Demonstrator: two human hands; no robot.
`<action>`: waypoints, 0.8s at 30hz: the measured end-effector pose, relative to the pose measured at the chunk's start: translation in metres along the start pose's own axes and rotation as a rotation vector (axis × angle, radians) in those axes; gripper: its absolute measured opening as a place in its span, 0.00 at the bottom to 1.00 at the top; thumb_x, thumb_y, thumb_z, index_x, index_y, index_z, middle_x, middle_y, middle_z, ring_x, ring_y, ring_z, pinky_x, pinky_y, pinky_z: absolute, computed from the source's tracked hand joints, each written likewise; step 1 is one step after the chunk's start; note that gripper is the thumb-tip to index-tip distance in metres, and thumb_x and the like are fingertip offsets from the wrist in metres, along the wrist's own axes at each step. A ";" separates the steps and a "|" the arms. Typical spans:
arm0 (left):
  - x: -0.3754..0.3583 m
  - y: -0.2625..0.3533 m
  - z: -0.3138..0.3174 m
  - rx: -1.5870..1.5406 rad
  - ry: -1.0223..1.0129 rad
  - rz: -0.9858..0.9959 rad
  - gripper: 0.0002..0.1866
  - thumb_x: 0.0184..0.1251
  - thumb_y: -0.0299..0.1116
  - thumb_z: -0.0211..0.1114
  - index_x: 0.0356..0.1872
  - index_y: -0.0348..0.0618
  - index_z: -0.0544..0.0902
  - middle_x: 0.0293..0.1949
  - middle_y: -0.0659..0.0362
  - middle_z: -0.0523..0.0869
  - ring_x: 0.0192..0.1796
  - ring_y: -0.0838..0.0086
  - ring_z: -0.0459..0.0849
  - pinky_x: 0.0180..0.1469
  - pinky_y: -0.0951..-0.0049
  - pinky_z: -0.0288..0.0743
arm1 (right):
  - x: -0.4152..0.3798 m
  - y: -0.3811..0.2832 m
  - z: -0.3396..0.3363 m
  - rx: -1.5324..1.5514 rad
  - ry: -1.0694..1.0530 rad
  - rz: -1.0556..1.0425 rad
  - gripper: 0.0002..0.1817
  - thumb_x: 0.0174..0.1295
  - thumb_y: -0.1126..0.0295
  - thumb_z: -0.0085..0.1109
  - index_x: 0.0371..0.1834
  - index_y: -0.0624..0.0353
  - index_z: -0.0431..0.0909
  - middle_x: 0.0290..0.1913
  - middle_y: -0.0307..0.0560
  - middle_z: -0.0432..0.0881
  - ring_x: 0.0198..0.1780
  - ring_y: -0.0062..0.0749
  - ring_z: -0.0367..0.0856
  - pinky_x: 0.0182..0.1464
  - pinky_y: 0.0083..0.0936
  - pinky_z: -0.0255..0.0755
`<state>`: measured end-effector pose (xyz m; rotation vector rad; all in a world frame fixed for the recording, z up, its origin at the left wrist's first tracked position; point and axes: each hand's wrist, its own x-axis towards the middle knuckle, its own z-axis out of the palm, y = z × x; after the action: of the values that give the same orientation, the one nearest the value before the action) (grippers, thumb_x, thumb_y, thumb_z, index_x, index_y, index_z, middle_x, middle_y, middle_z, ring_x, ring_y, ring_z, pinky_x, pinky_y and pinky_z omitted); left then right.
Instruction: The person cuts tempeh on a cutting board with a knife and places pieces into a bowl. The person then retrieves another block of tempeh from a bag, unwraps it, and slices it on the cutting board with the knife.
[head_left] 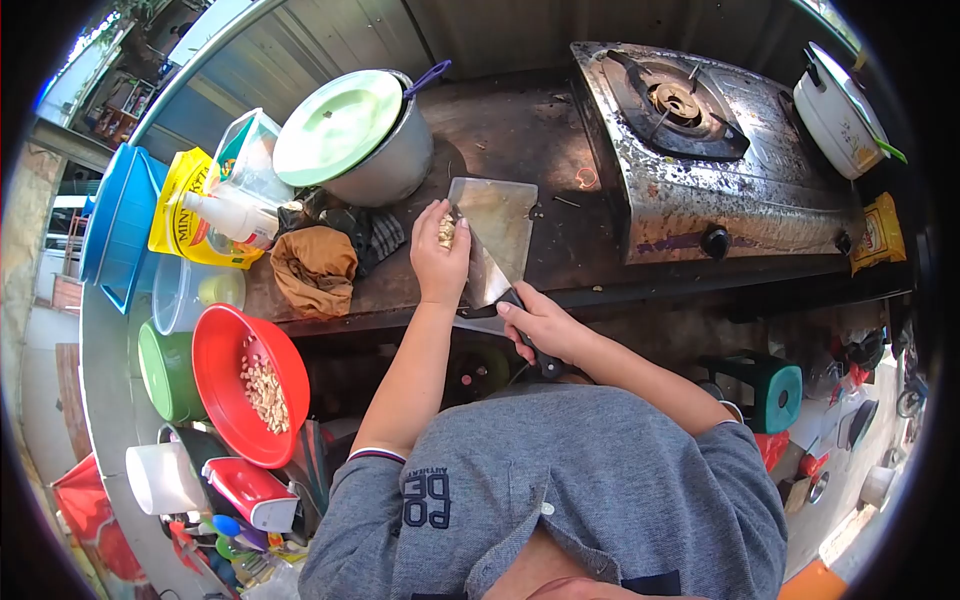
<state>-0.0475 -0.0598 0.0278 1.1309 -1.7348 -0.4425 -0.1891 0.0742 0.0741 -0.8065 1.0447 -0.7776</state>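
At the edge of the clear rectangular plastic board [515, 212], your left hand [440, 268] cups small pale pieces [446, 232] beside the blade, likely against scattering, while your right hand [550, 325] grips the broad, black-handled steel knife [487, 280], apparently for steady control.

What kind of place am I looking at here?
Most likely a small, informal kitchen. A metal stove with a burner sits on the counter, a lidded pot stands nearby, and a hand holds a knife over a cutting board.
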 end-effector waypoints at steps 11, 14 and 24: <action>0.004 -0.006 -0.210 0.307 0.437 0.033 0.16 0.61 0.27 0.66 0.50 0.36 0.81 0.53 0.48 0.81 0.56 0.59 0.80 0.60 0.65 0.72 | 0.042 -0.059 0.144 -0.315 -0.435 -0.134 0.15 0.72 0.60 0.48 0.43 0.61 0.61 0.22 0.39 0.71 0.16 0.21 0.72 0.17 0.23 0.68; -0.014 -0.012 -0.274 0.125 0.549 -0.113 0.15 0.69 0.29 0.62 0.54 0.37 0.78 0.50 0.58 0.82 0.50 0.78 0.79 0.44 0.81 0.76 | 0.062 -0.063 0.196 -0.551 -0.525 -0.194 0.16 0.70 0.60 0.50 0.44 0.63 0.61 0.23 0.49 0.77 0.20 0.37 0.79 0.23 0.34 0.73; -0.095 -0.080 -0.412 -0.292 0.773 -0.632 0.21 0.73 0.40 0.57 0.59 0.36 0.76 0.57 0.54 0.79 0.60 0.73 0.75 0.63 0.74 0.66 | 0.085 -0.043 0.258 -1.065 -0.364 -0.629 0.18 0.67 0.61 0.53 0.50 0.63 0.63 0.30 0.65 0.81 0.37 0.64 0.80 0.39 0.53 0.71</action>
<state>0.3578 0.0611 0.1073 1.3784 -0.6082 -0.5210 0.0718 0.0313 0.1487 -2.1727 0.8284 -0.5022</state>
